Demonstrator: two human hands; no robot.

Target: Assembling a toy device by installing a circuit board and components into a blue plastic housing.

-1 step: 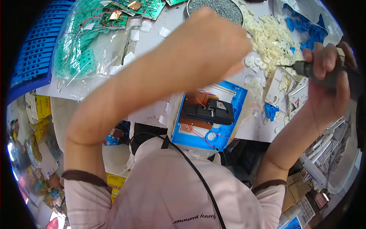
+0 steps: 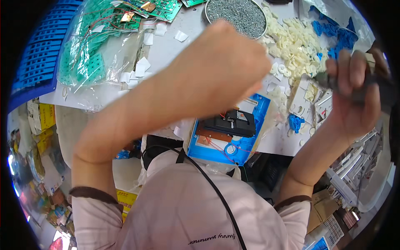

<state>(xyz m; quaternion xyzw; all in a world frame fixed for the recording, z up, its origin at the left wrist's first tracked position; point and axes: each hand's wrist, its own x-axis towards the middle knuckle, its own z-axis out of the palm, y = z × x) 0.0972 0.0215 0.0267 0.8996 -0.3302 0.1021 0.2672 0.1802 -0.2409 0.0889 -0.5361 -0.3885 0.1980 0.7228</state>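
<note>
My left hand (image 2: 233,64) is curled closed above the far side of the blue plastic housing (image 2: 262,110), blurred by motion. Its fingertips face away, so anything pinched in them is hidden. On the right, my right hand (image 2: 352,96) grips a dark power screwdriver (image 2: 381,89), its nose pointing left toward the middle of the table. The housing lies open in front of me, partly covered by my left forearm. Inside it sit a black mechanism (image 2: 227,126), a brown circuit board (image 2: 212,134) and thin red wires.
Beyond my left hand stands a round bowl of screws (image 2: 246,16). Cream plastic parts (image 2: 293,43) are heaped beside it, with blue parts (image 2: 343,39) farther right. White plastic pieces (image 2: 302,100) lie near my right hand. Bagged green parts (image 2: 89,62) and circuit boards (image 2: 164,10) fill the far left.
My left hand has come slightly nearer to me, uncovering more of the screw bowl and covering more of the housing. My right hand and the screwdriver have dropped a little.
</note>
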